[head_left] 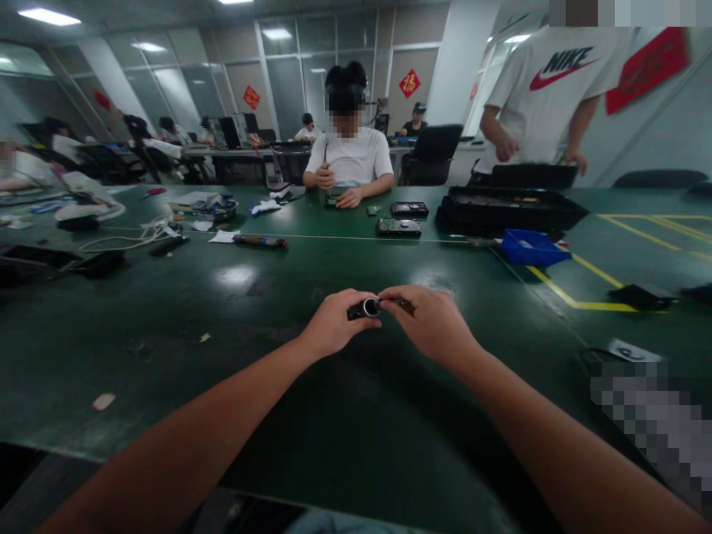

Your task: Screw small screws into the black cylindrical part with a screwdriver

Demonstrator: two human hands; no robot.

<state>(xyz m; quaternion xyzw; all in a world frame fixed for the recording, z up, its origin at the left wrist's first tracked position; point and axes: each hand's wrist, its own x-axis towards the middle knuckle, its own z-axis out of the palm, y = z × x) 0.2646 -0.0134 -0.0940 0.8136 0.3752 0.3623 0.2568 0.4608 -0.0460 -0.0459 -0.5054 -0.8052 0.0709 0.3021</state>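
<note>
Two bare hands meet above the desk (pixel 311 423), near the middle of the view. The left hand (pixel 332 326) grips a black tube (pixel 356 312) between its fingers, the thumb on the near side; the tube's round, pale-rimmed end faces the wearer. The fingers cover much of the body, so its long axis cannot be read with certainty. The right hand (pixel 434 319) pinches a slender dark piece (pixel 408 305), which lies roughly crosswise, its inner tip just beside the right edge of the rim; whether the two touch cannot be told. The tube thus lies directly left of the right fingers, with the left hand the nearer to it. Beyond, well apart from both hands, lie a screwdriver (pixel 259 240) and, before a seated co-worker (pixel 351 159), two drives (pixel 399 227).
</note>
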